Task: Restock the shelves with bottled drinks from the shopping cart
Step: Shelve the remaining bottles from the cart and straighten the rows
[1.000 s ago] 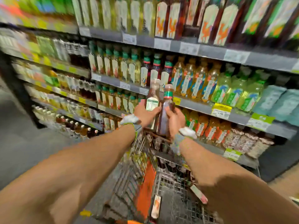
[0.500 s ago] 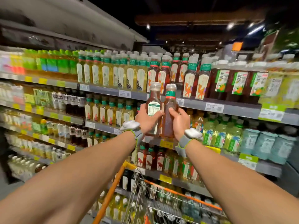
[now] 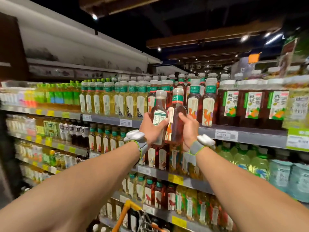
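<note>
Head view. The left hand (image 3: pixel 150 131) was curled round the lower body of the left tea bottle (image 3: pixel 158 113), whose nutrition panel faced the camera. The right hand (image 3: pixel 189 127) was wrapped round the right tea bottle (image 3: pixel 177 114), which had a green band at its neck. Both bottles stood upright and touched side by side. They were held in front of the top shelf (image 3: pixel 107 118), level with the camel-label bottles (image 3: pixel 207 106) standing there. The orange handle of the shopping cart (image 3: pixel 124 213) showed well below, at the lower edge. The step in hand was judged to be seating both bottles in the camel-label row. Whether a free slot lay behind them could not be told, since the held bottles hid it. Good practice would be to part the two bottles, place one at a time with its base flat past the shelf lip, turn the left bottle label-forward, and avoid knocking the neighbours.
</note>
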Demonstrator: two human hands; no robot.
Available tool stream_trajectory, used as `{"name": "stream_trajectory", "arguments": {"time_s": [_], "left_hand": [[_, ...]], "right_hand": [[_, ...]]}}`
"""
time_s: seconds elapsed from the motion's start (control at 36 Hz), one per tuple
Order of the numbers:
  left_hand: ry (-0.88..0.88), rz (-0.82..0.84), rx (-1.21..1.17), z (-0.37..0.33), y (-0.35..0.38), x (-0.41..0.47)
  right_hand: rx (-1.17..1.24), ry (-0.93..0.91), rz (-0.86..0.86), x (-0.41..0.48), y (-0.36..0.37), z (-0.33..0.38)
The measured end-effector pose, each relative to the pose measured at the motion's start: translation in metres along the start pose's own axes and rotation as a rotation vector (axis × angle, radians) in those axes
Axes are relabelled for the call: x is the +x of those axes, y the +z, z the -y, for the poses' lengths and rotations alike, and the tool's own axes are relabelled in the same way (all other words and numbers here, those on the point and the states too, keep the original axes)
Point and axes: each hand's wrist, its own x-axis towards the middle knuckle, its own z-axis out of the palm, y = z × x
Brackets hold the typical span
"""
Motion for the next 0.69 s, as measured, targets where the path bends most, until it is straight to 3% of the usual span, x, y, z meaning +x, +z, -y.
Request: {"name": "stream_trajectory", "arguments": {"time_s": [0.22, 0.39, 0.47, 0.69], "left_hand": [[0.002, -0.031, -0.005, 0.005, -0.003, 0.017], [0.001, -0.032, -0.071, 0.012, -0.011, 0.031], [-0.031, 0.007, -0.123, 0.015, -0.018, 0.040], [-0.023, 0.072, -0.249, 0.040, -0.037, 0.072]], "right_hand": [[0.116, 0.105, 0.087, 0.017, 0.013, -0.015], [-0.101, 0.038, 0.110, 0.011, 0.033, -0.012], [-0.092, 0.026, 0.131, 0.018, 0.039, -0.013], [0.007, 0.202, 0.109, 0.028, 0.071, -0.014]]}}
